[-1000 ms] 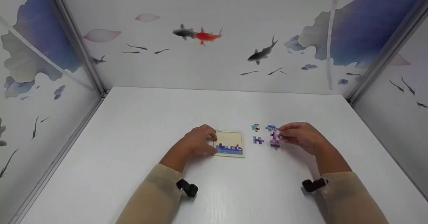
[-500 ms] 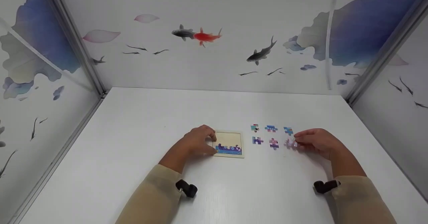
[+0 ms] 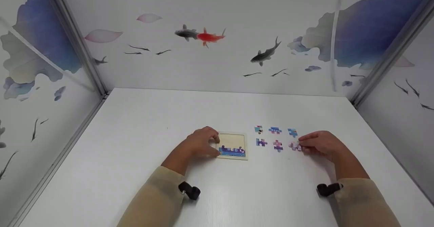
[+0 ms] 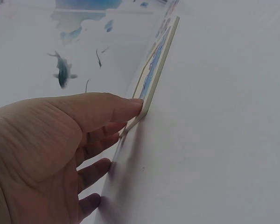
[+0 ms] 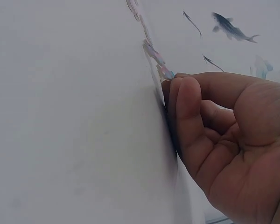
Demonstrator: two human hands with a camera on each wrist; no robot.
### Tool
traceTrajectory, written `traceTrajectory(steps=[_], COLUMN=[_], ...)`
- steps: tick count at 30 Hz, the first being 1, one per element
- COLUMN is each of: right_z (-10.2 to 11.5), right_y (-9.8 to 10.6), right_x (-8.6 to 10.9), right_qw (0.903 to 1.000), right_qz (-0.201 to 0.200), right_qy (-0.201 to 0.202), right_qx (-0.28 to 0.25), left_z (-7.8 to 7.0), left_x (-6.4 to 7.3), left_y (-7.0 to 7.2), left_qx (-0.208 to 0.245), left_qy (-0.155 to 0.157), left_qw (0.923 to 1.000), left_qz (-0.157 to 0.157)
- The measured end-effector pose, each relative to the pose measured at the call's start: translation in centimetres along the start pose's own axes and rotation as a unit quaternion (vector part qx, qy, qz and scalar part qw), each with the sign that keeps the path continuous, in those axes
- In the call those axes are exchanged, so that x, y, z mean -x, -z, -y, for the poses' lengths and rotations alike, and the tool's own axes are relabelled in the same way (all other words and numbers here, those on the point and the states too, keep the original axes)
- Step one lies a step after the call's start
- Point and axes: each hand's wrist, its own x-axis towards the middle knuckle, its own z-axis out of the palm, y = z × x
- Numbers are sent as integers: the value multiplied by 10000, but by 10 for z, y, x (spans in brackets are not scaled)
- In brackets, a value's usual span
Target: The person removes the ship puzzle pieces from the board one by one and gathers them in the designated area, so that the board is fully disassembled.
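A light wooden puzzle tray (image 3: 231, 135) lies at the middle of the table, its near part filled with blue and purple pieces. My left hand (image 3: 202, 141) grips its left side, the thumb on the near corner and fingers at the far corner. To the tray's right, loose jigsaw pieces lie in two rows, such as a blue piece (image 3: 275, 130) and a pink piece (image 3: 278, 145). My right hand (image 3: 320, 145) has its fingertips on the right edge of a pale pink-purple puzzle piece (image 3: 295, 146). In the right wrist view, that hand's thumb and fingers (image 5: 189, 95) are bunched together at the piece.
A white table (image 3: 152, 118) stands between white panels (image 3: 217, 71) painted with fish and leaves. Other loose pieces include a teal piece (image 3: 258, 129), a purple piece (image 3: 261, 142) and a blue piece (image 3: 292, 132). A black wrist device (image 3: 190, 190) sits at the left sleeve.
My right hand has moved right, and two pieces once bunched with the others now lie apart at the right end of the rows. The left hand and tray stay put.
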Motion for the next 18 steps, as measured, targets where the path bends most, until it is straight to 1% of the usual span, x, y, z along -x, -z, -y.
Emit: traceTrajectory(steps=[4, 11, 18], right_z=[0, 0, -1], right_y=[0, 1, 1], right_x=[0, 0, -2], right_qw=[9999, 9998, 9997], right_qz=[-77, -193, -172], right_qy=[1, -44, -45], right_qx=[79, 16, -170], left_z=[0, 0, -2], left_x=[0, 1, 6], left_y=[-1, 0, 3], left_qx=[26, 98, 241], left_qy=[-4, -5, -179], left_qw=[10000, 10000, 9995], left_qz=[6, -1, 55])
